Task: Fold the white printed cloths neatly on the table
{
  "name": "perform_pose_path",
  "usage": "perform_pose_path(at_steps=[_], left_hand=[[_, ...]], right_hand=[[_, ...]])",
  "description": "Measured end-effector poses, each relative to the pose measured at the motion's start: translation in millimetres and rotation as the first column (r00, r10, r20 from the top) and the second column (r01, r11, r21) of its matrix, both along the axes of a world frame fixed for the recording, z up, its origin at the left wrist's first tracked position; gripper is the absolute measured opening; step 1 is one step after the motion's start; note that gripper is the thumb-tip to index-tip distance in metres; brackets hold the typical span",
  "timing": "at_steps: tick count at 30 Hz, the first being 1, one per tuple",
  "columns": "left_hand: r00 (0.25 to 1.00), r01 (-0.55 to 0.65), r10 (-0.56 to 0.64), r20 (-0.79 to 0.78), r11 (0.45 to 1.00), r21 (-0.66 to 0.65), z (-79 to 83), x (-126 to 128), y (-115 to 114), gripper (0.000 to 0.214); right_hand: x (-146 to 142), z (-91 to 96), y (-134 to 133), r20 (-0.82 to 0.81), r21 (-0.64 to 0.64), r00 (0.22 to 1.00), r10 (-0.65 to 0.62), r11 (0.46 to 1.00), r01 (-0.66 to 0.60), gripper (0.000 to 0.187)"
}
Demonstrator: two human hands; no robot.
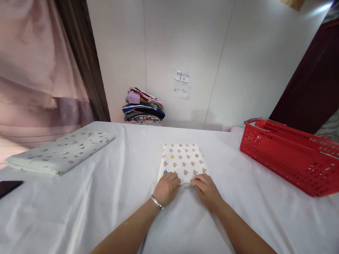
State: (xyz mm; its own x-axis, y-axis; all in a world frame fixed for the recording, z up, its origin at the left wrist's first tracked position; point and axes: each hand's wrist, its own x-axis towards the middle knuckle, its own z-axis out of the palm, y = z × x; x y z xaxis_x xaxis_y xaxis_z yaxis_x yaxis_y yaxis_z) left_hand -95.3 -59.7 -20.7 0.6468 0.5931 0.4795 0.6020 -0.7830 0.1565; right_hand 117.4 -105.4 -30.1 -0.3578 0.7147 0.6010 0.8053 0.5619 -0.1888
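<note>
A folded white cloth (184,160) printed with small grey, yellow, green and blue mushroom shapes lies flat in front of me. My left hand (167,188), with a silver bracelet at the wrist, is closed on its near left corner. At the near right corner my right hand (207,189) pinches the edge between thumb and fingers. Between the two hands the cloth's near edge shows a few layers. The parts of the cloth under my fingers are hidden.
A white sheet covers the table (128,217). On the left lie a larger folded cloth (64,151) with grey spots and a dark phone-like slab (6,189). A red basket (293,156) stands right. Stacked folded fabrics (143,107) rise behind, by a wall with paper notes (181,84).
</note>
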Motion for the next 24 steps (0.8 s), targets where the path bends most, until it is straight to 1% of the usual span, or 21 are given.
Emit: perform_pose_path(at_steps=[2,5,8,11,13,15,18,21,24], left_hand=[[0.999,0.004,-0.005,0.032,1.000,0.015,0.6,-1.9,0.9,0.011],[0.997,-0.038,0.037,0.069,0.999,0.024,1.5,-5.4,2.4,0.011],[0.996,-0.074,0.074,0.049,0.997,-0.005,1.2,-7.5,3.9,0.017],[0.998,-0.053,0.053,0.043,0.999,-0.006,0.8,-8.3,5.0,0.023],[0.996,-0.065,0.064,0.065,0.998,0.006,1.2,-9.0,5.2,0.025],[0.990,-0.114,0.113,0.083,0.994,0.001,2.1,-9.9,5.1,0.025],[0.982,-0.173,0.176,0.061,0.984,-0.049,2.7,-10.7,4.6,0.021],[0.982,-0.174,0.180,0.055,0.980,-0.095,2.6,-11.3,4.5,0.020],[0.970,-0.181,0.196,0.145,0.977,-0.111,3.0,-14.2,6.1,0.021]], right_hand=[[0.0,-2.1,1.6,0.001,0.001,1.000,-0.008,1.000,0.008,0.029],[0.1,-4.2,3.4,-0.009,0.003,1.000,-0.021,1.000,0.021,0.028],[-0.3,-3.9,2.9,-0.029,0.030,0.999,-0.015,0.999,0.016,0.028],[-0.2,-2.4,0.8,-0.058,0.047,0.998,-0.009,0.999,0.012,0.028],[0.5,-2.2,-0.3,-0.068,0.038,0.997,-0.028,0.999,0.031,0.029],[1.6,-2.9,-0.5,-0.067,0.020,0.997,-0.050,0.998,0.051,0.030],[2.7,-4.8,0.2,-0.061,-0.014,0.997,-0.049,0.999,0.049,0.029],[2.9,-5.4,0.0,-0.078,-0.055,0.996,-0.047,0.998,0.043,0.028],[5.5,-4.7,-0.7,-0.125,-0.082,0.991,-0.055,0.996,0.045,0.027]])
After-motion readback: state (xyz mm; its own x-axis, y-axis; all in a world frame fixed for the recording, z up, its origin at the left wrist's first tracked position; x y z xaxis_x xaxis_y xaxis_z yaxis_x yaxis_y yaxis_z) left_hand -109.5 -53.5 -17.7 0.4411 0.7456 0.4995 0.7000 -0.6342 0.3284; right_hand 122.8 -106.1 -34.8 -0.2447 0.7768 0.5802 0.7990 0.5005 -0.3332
